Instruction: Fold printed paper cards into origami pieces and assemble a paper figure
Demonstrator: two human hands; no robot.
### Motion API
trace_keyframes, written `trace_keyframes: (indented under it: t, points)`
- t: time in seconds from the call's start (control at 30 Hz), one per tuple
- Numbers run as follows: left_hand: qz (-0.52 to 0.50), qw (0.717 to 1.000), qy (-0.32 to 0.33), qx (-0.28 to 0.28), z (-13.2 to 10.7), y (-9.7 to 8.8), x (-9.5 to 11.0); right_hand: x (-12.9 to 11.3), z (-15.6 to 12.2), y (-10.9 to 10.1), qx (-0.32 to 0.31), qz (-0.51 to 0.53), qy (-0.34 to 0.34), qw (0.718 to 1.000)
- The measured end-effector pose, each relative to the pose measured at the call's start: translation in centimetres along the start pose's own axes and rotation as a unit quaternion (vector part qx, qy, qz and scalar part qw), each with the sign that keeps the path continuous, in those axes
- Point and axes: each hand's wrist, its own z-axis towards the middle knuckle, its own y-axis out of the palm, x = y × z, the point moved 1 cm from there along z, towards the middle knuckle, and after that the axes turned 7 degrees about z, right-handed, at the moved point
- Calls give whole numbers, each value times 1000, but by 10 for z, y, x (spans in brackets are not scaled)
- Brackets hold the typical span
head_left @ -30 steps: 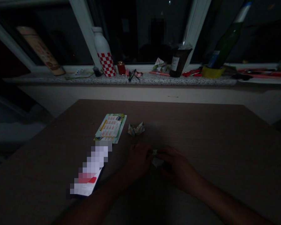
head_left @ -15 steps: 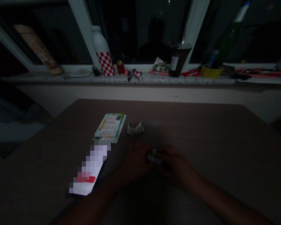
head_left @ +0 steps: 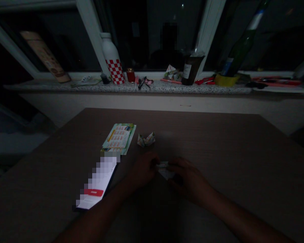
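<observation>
In dim light my left hand [head_left: 142, 170] and my right hand [head_left: 187, 177] meet over a small folded piece of paper [head_left: 164, 169] near the middle of the brown table [head_left: 230, 152]. Fingers of both hands are pinched on the paper's edges, and part of it is hidden beneath them. A finished folded paper figure [head_left: 146, 139] lies a little beyond my left hand. To its left sits a stack of printed leaflets [head_left: 119, 137], and a long white slip with a red mark [head_left: 97, 187] lies by my left forearm.
A stone windowsill [head_left: 152, 87] runs behind the table with a red-and-white checked bottle [head_left: 112, 60], a dark jar [head_left: 190, 69], a leaning green bottle [head_left: 239, 45], a cardboard tube [head_left: 45, 57], pens and small clutter. The window behind is dark.
My hands have shifted slightly while working the small paper; more of its pale surface shows between my fingers than half a second ago. The view has tilted a little.
</observation>
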Motion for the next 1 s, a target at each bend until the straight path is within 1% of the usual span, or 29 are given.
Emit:
trace_keyframes:
  t: [0.23, 0.4, 0.57, 0.77, 0.9, 1.0]
  points:
    - [-2, 999, 23, 24, -1, 1, -4, 0, -1, -2, -6, 5, -5, 1000]
    - [59, 995, 68, 30, -8, 4, -1, 3, -1, -1, -5, 11, -22, 1000]
    - [84, 989, 118, 23, -15, 3, 7, 7, 1, 4, 29, 21, -39, 999]
    - [127, 975, 175, 55, -15, 1, 14, 10, 4, 6, 69, 45, -62, 995]
    - [118, 969, 202, 79, -15, 2, 14, 7, 4, 3, 89, 73, -87, 990]
    - [96, 971, 203, 86, -18, 2, 15, 4, 2, 0, 100, 93, -112, 984]
